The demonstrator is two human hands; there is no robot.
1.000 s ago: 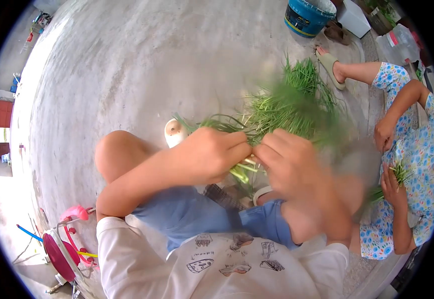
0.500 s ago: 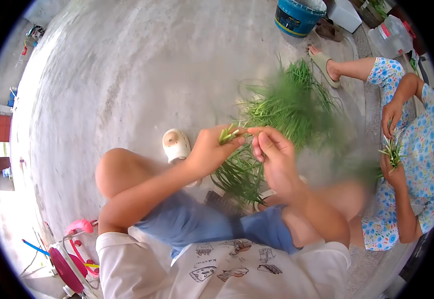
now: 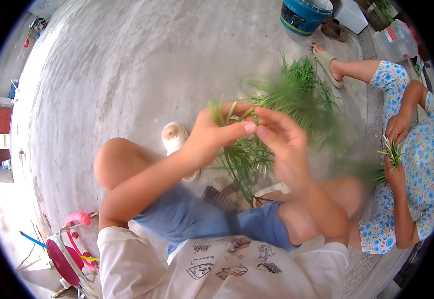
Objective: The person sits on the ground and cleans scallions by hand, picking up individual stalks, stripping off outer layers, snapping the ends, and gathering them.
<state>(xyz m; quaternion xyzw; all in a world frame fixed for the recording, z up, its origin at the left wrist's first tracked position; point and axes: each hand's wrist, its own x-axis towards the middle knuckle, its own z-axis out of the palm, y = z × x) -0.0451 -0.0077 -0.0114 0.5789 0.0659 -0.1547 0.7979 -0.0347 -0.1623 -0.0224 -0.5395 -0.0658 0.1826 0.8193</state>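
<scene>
My left hand (image 3: 208,138) is closed around a small bunch of chives (image 3: 239,162). Their pale cut ends stick up above the fingers, and the long green leaves hang down beneath the hands. My right hand (image 3: 288,144) meets it at the fingertips, with thumb and forefinger pinched on a short green bit of chive (image 3: 255,118). Beyond both hands, a loose pile of chives (image 3: 297,97) lies on the concrete floor, partly blurred on its near side.
At the right sits another person in a flowered outfit (image 3: 424,164), holding a bunch of chives (image 3: 392,153). A blue bucket (image 3: 302,19), a white box (image 3: 350,16) and a clear plastic jug (image 3: 396,42) stand at the upper right. A pink-wheeled item (image 3: 63,264) is lower left.
Both hands have risen away from my body, and the held chives have come up with them. My right fingertips now pinch a green bit beside the left thumb. The view has shifted slightly.
</scene>
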